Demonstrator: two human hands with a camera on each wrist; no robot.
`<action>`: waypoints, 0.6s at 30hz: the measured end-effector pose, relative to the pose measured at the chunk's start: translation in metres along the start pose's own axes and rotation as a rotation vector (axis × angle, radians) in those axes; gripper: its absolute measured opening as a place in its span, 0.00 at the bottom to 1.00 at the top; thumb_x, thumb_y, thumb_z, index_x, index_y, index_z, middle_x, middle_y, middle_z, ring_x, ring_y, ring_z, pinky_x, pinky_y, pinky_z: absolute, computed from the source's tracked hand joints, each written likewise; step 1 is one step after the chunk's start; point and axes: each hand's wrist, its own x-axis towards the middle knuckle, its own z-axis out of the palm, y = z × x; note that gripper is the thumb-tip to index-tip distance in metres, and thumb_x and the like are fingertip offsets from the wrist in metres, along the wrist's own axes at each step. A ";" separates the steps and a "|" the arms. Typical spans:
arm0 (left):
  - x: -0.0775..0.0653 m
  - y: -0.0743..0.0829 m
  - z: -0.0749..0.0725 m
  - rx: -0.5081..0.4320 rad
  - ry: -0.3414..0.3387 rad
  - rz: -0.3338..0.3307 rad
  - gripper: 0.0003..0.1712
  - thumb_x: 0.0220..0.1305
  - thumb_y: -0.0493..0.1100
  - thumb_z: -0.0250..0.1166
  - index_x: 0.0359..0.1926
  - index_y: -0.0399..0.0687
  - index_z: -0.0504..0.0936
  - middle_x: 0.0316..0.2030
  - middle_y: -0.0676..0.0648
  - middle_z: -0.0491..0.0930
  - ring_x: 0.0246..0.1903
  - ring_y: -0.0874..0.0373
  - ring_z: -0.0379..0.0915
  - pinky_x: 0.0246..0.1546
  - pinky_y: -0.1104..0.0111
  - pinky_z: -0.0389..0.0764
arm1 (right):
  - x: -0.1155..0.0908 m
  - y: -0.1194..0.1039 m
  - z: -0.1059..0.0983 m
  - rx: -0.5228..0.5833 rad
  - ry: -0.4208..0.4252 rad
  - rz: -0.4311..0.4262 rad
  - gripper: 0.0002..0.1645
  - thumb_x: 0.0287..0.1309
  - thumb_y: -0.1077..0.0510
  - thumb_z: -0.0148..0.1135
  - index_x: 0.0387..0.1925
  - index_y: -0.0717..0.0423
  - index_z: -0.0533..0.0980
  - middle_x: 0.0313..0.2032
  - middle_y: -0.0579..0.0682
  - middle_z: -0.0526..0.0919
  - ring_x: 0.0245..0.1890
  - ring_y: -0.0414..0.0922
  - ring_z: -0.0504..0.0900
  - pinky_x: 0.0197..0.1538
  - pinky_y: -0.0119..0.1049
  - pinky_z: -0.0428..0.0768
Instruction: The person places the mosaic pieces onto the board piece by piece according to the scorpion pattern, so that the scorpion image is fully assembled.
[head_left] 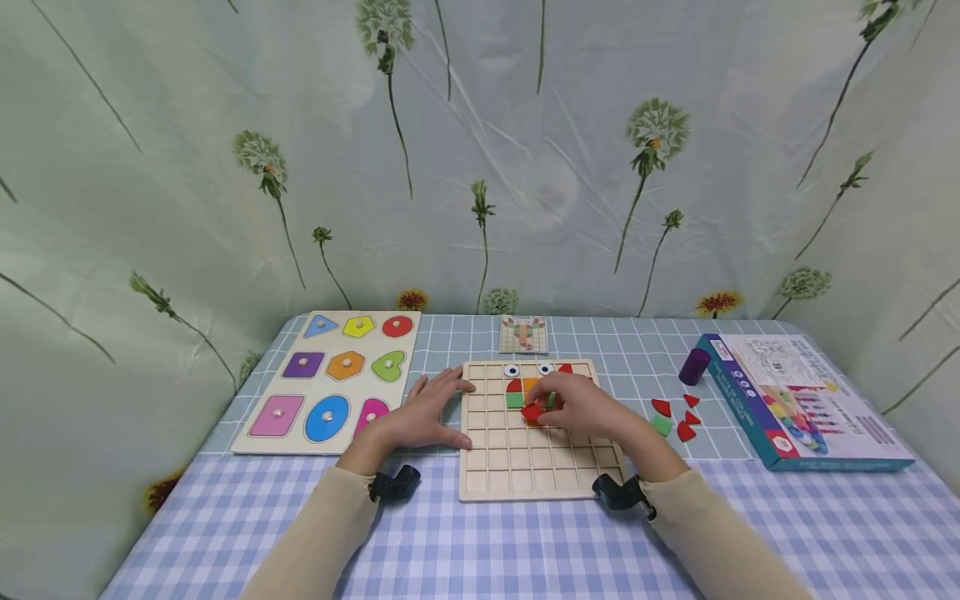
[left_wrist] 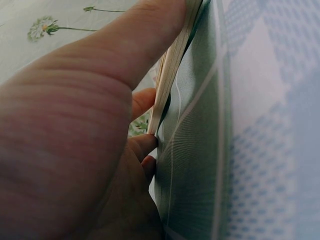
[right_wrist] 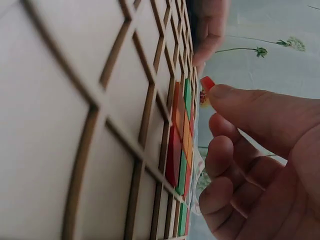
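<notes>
A wooden grid board [head_left: 487, 467] lies before me, with red, green and orange tiles and two eye tiles [head_left: 512, 371] set in its upper part. My left hand [head_left: 427, 414] rests at the board's left edge, fingers and thumb spread along it; the left wrist view shows the thumb against the side of the board. Over the tiles, my right hand [head_left: 581, 408] pinches a small red piece [right_wrist: 207, 82] between thumb and fingertip. That piece is held above the board's surface in the right wrist view, while the other fingers curl below the thumb. Part of the tile pattern is hidden behind this hand.
A shape puzzle board [head_left: 292, 408] with knobbed pieces lies at left. Behind the grid board is a small pattern card [head_left: 523, 335]. To the right are several loose red pieces [head_left: 661, 407], a green square [head_left: 662, 425], a purple cylinder [head_left: 694, 367] and a box [head_left: 810, 400].
</notes>
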 end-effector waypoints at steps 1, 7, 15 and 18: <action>0.000 0.000 0.000 0.001 -0.001 0.000 0.49 0.49 0.61 0.77 0.69 0.54 0.67 0.80 0.43 0.46 0.80 0.44 0.36 0.77 0.40 0.32 | 0.001 -0.001 0.001 0.009 -0.003 0.010 0.11 0.56 0.65 0.70 0.42 0.52 0.83 0.34 0.45 0.82 0.34 0.41 0.74 0.37 0.30 0.75; 0.000 -0.001 0.000 0.013 -0.003 -0.003 0.49 0.49 0.61 0.77 0.69 0.56 0.66 0.80 0.44 0.46 0.80 0.44 0.37 0.77 0.41 0.32 | 0.006 -0.005 0.006 0.049 -0.017 0.050 0.10 0.56 0.65 0.69 0.40 0.52 0.83 0.28 0.44 0.77 0.30 0.40 0.72 0.35 0.31 0.72; 0.001 -0.002 0.000 0.005 -0.008 -0.008 0.49 0.49 0.62 0.77 0.70 0.56 0.66 0.80 0.45 0.46 0.80 0.45 0.36 0.77 0.41 0.32 | 0.009 -0.007 0.017 0.071 -0.009 0.092 0.09 0.57 0.62 0.70 0.40 0.51 0.81 0.27 0.44 0.76 0.30 0.40 0.73 0.36 0.33 0.74; 0.001 -0.001 0.000 0.012 -0.009 -0.012 0.50 0.49 0.62 0.77 0.70 0.57 0.66 0.80 0.45 0.45 0.80 0.46 0.36 0.78 0.42 0.32 | 0.010 -0.008 0.019 0.075 0.000 0.090 0.09 0.57 0.62 0.71 0.40 0.52 0.81 0.27 0.44 0.76 0.29 0.41 0.73 0.36 0.34 0.74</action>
